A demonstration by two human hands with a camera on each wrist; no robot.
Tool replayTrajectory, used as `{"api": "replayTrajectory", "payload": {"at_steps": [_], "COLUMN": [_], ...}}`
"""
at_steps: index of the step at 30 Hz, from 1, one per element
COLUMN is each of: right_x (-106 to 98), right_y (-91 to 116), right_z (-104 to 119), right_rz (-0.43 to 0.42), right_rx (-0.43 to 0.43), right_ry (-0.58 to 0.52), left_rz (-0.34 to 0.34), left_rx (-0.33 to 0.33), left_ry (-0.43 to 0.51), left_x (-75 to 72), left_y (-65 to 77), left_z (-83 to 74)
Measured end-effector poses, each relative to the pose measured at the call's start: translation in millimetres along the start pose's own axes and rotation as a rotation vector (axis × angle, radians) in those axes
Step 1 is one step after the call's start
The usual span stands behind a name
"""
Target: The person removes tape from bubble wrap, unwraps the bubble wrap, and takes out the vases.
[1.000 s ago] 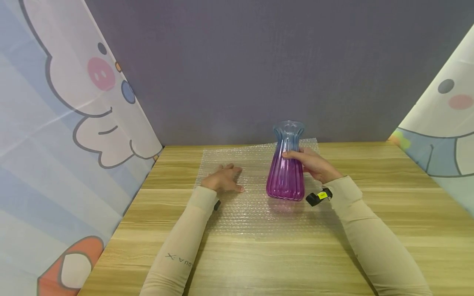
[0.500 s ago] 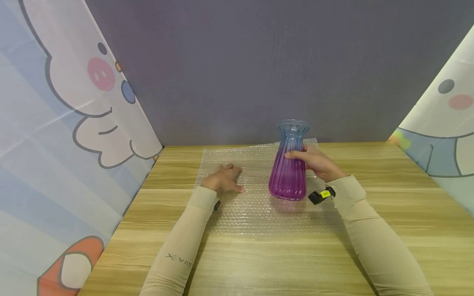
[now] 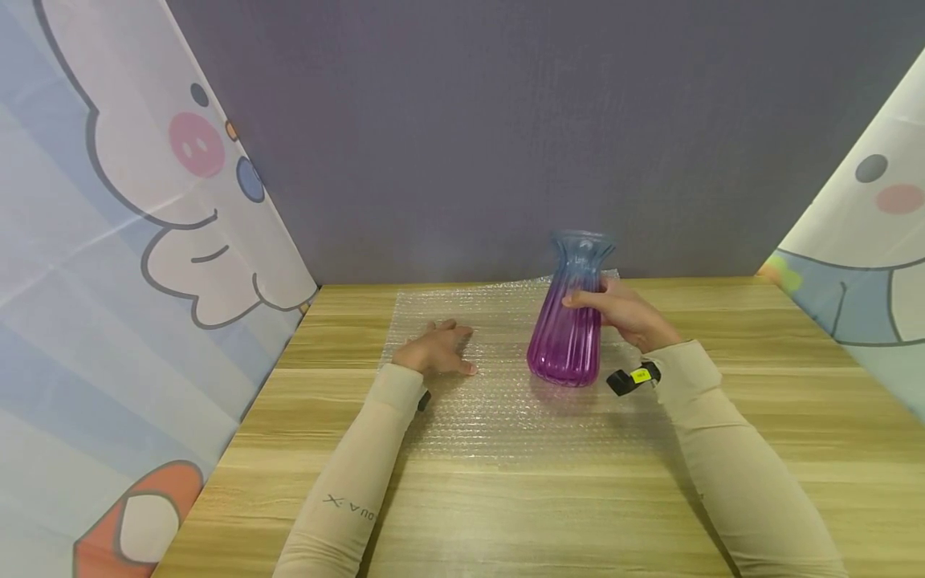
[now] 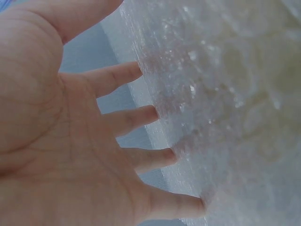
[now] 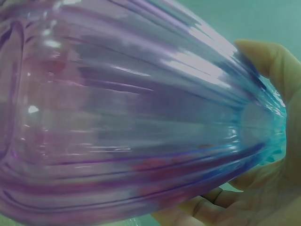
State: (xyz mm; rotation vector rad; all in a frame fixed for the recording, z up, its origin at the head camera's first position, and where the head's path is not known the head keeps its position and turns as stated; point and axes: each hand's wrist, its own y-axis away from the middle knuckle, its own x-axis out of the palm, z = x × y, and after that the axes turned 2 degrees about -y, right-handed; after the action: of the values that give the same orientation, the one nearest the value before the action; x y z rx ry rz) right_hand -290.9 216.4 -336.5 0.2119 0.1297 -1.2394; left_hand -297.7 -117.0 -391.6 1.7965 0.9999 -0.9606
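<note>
A ribbed glass vase (image 3: 567,333), blue at its flared mouth and purple toward the base, leans slightly right in the head view. My right hand (image 3: 625,311) grips it round the upper body, thumb across the front and the other fingers behind the glass. In the right wrist view the vase (image 5: 141,113) fills most of the picture, with the hand (image 5: 277,174) at its narrow end. A sheet of clear bubble wrap (image 3: 491,421) lies flat below. Fingers spread, my left hand (image 3: 433,351) rests on its left part; fingertips (image 4: 162,157) touch the bubbly surface in the left wrist view.
The wood-grain table (image 3: 520,514) reaches back to a dark grey wall panel (image 3: 491,136). Cartoon-printed cloth walls stand at the left (image 3: 123,265) and right (image 3: 867,233). A black wrist strap (image 3: 632,377) with a yellow tag hangs at the right cuff.
My right hand has carried the vase a little to the right and slightly upward, and the vase tilts more to the right. The left hand and bubble wrap have stayed put.
</note>
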Motion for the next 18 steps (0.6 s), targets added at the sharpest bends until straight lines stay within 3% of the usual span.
{"api": "replayTrajectory", "payload": {"at_steps": [18], "right_x": [-8.3], "right_y": [4.8], "right_z": [3.6], "right_rz": [-0.042], "right_rx": [-0.003], "right_ry": [-0.028], "left_rz": [-0.013], "left_rx": [0.02], "left_ry": [-0.029], "left_x": [0.6], "left_y": [-3.1], "left_z": [2.3]}}
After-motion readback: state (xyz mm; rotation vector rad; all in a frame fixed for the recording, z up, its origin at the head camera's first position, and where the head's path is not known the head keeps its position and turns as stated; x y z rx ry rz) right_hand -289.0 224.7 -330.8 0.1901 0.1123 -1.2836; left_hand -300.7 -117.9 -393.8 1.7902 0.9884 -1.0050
